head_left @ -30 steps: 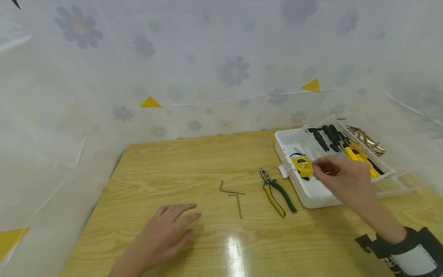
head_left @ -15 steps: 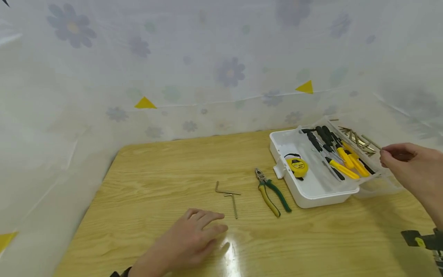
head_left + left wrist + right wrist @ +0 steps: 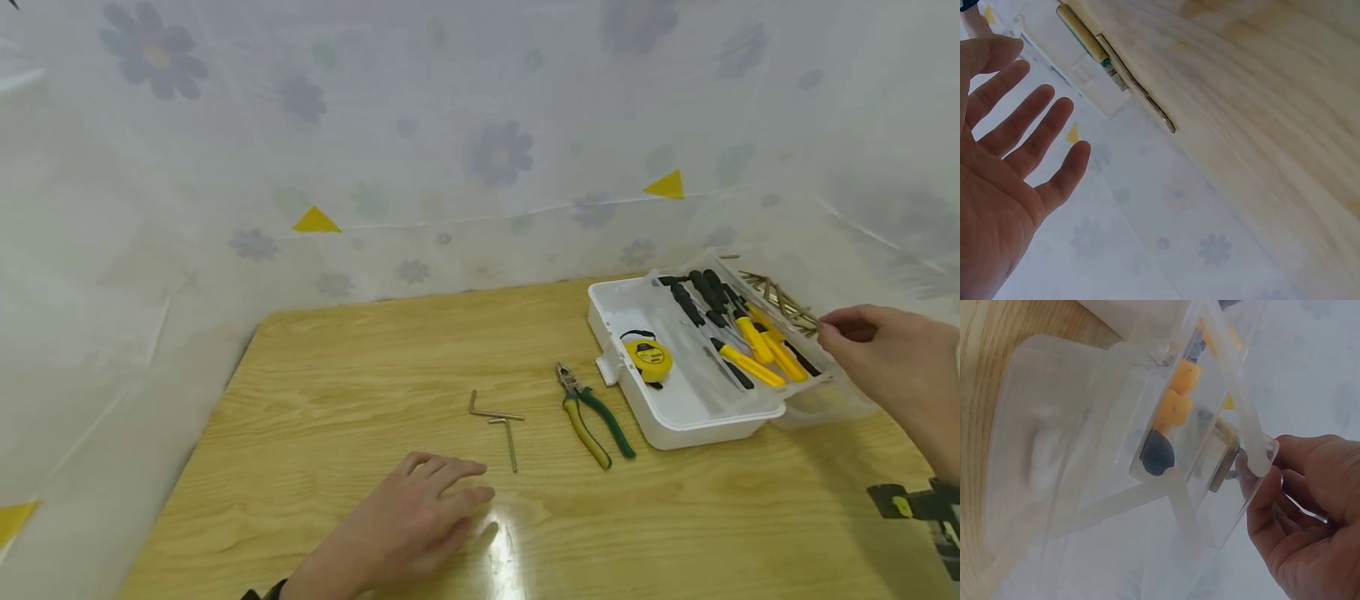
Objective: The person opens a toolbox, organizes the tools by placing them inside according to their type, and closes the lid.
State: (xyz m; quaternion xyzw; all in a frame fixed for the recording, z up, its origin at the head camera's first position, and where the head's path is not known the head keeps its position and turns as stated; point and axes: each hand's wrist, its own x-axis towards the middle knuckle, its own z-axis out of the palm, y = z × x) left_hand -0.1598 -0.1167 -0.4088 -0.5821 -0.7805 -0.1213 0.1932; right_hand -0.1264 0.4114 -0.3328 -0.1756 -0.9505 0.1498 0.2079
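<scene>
My left hand (image 3: 420, 512) hovers low over the table with relaxed, spread fingers and holds nothing. Just beyond its fingertips lie two bent brass-coloured hex keys (image 3: 497, 414). Pliers (image 3: 574, 390) with yellow and green handles rest between them and the white toolbox (image 3: 705, 436). At the box's right side, my right hand (image 3: 892, 358) pinches a hex key beside a pile of similar hex keys (image 3: 776, 296) in the clear outer compartment. Fingers and clear plastic mostly hide the held key; a metallic gleam shows between the fingers in the right wrist view.
A yellow tape measure (image 3: 649, 360) sits in the box's left part. Several black- and yellow-handled screwdrivers (image 3: 750, 367) lie in the inner tray. The clear lid (image 3: 1041, 456) hangs over the table, and a flowered plastic sheet (image 3: 420, 150) rises behind it.
My right hand has gone from above the tape measure to the right side of the box, bringing a hex key down to the pile. My left hand has shifted right.
</scene>
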